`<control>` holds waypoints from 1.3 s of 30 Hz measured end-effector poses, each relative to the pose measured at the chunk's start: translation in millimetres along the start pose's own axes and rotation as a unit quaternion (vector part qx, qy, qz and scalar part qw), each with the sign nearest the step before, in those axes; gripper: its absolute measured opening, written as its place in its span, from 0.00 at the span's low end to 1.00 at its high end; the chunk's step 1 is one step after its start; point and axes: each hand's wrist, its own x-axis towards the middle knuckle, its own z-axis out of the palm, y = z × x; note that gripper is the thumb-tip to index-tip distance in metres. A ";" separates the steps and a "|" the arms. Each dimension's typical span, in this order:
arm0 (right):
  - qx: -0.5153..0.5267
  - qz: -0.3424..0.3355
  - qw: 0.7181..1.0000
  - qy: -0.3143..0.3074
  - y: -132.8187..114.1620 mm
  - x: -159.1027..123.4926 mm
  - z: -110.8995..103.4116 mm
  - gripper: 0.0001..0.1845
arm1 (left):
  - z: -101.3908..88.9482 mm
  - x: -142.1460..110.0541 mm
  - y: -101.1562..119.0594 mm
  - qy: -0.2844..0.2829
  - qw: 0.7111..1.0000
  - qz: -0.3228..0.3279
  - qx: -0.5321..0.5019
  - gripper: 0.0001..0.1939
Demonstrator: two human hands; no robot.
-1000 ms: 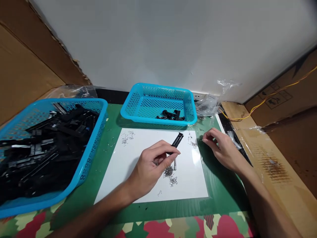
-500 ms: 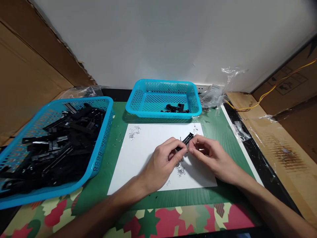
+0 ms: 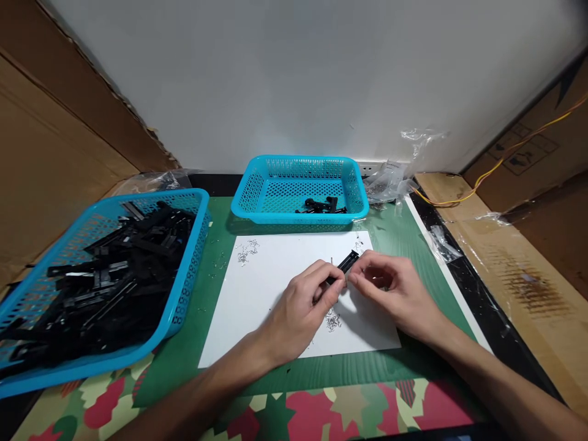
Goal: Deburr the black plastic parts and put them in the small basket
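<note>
My left hand (image 3: 303,306) pinches the near end of a slim black plastic part (image 3: 344,264) above a white sheet (image 3: 266,288). My right hand (image 3: 395,291) meets it from the right, its fingertips pinched together against the part; whatever small thing they hold is too small to make out. Little heaps of tiny metal springs lie on the sheet, one (image 3: 331,320) just below my hands and another (image 3: 247,251) at the far left corner.
A large blue basket (image 3: 188,288) at the left is full of black plastic parts. A smaller blue basket (image 3: 257,184) behind the sheet holds a few black parts (image 3: 321,205). Clear plastic bags (image 3: 390,177) lie at the back right. Cardboard walls stand on both sides.
My right hand came in from the right of the sheet and joined the left hand at the black part. The left hand kept its hold and lifted the part slightly.
</note>
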 end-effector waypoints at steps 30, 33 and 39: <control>-0.295 -0.121 0.944 0.090 30.8 4.8 1.5 0.10 | 1.7 3.7 -19.4 0.033 0.990 0.105 0.087 0.09; -0.303 -0.130 0.940 0.082 31.9 5.0 0.8 0.09 | 1.2 3.9 -19.4 0.035 0.992 0.094 0.081 0.08; -0.301 -0.149 0.940 0.064 34.1 6.0 0.3 0.10 | 2.0 4.2 -20.4 0.034 0.994 0.083 0.067 0.09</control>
